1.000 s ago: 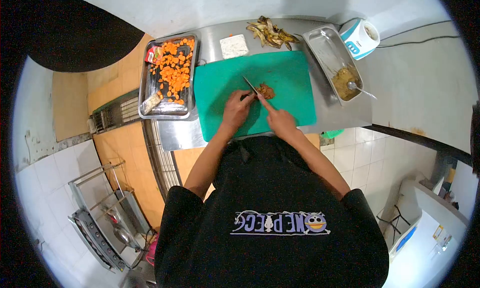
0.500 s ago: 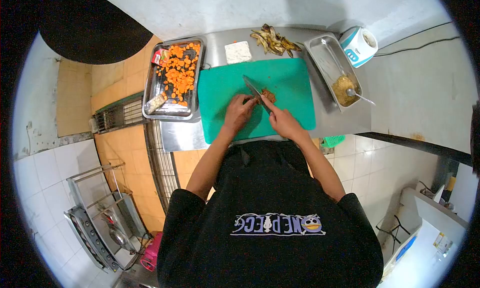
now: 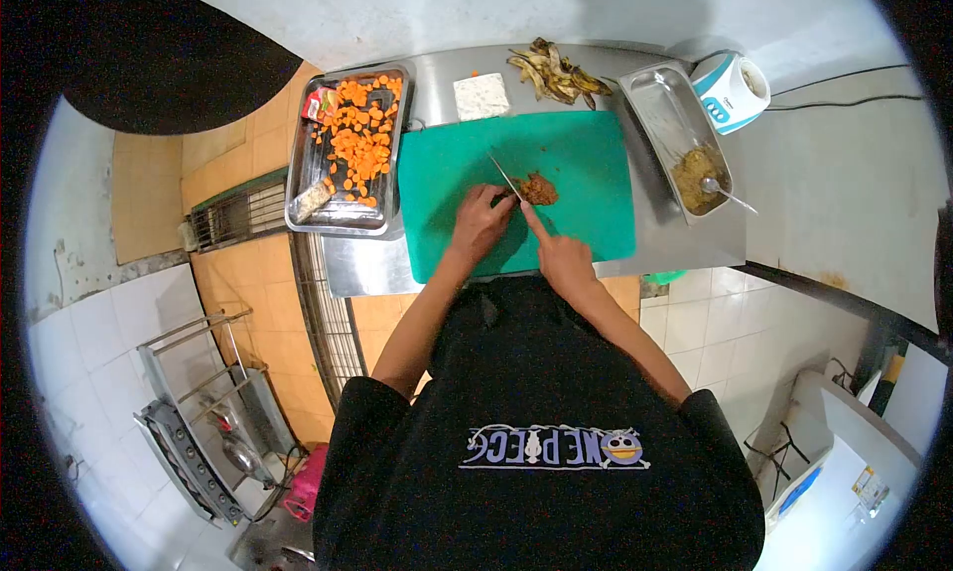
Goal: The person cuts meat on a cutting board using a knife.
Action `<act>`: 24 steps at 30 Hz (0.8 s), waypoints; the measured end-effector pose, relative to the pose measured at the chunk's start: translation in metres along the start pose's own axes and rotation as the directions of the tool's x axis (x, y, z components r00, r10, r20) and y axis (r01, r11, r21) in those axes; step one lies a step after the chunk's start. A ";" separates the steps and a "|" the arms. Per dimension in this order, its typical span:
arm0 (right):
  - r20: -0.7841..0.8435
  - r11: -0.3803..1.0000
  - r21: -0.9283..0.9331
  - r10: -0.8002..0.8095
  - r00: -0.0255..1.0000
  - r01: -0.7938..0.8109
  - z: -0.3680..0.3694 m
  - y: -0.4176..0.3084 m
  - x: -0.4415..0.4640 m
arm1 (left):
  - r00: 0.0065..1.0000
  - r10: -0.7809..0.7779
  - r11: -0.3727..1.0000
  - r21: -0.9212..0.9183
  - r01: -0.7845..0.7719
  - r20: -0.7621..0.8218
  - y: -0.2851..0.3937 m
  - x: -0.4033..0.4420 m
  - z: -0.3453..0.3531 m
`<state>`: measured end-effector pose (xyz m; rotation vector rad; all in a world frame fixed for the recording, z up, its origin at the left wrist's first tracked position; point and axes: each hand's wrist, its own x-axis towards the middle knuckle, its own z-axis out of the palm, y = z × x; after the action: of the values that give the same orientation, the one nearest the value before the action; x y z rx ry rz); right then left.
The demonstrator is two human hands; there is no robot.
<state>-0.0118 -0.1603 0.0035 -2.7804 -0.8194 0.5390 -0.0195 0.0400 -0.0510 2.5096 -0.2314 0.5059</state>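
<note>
At left, on the shiny steel counter [image 3: 362, 265], a rectangular dark-bottomed metal tray [image 3: 357, 220] with round orange carrot slices [image 3: 359, 154], a red packet [image 3: 320, 104] and a pale speckled block [image 3: 315, 201]. Next, near the left part of the flat green rectangular cutting board [image 3: 586, 149], the bare left hand [image 3: 479, 221], with bent fingers close beside the blade; impossible to tell whether pressed on a small piece or only on the board. Behind the board, a white square block [image 3: 482, 97]. In the middle of the board, a slim grey metal knife [image 3: 504, 177], with tip pointing away to the left, and just right of it, a small pile of chopped brown food [image 3: 539, 189]. In front of the pile, the bare right hand [image 3: 566, 257], closed around the knife handle, index finger stretched toward the blade. By judgement, fine cutting of the brown food in hand; for another stroke, necessary to hold the left fingertips clear of the edge and the blade steady. Farther right, yellow-black peels [image 3: 556, 72], then a deep steel pan [image 3: 650, 99] with yellowish-brown mash [image 3: 698, 164] and a metal spoon [image 3: 711, 185].
</note>
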 end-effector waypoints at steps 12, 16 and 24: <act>0.093 0.968 0.248 0.025 0.995 -0.048 -0.009 0.021 0.024 | 0.996 -0.083 0.992 -0.102 0.078 -0.044 0.004 0.000 0.008; -0.033 0.774 0.617 -0.155 0.987 0.142 -0.010 0.047 0.037 | 0.996 -0.017 0.998 -0.055 0.012 -0.090 0.003 0.002 0.001; 0.197 0.833 0.549 -0.047 0.979 -0.071 -0.038 0.028 0.011 | 0.995 -0.002 0.999 -0.050 -0.003 -0.103 0.003 0.002 0.007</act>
<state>0.0253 -0.1802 0.0277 -2.2163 -0.5602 0.9114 -0.0162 0.0337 -0.0545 2.4271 -0.2025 0.6201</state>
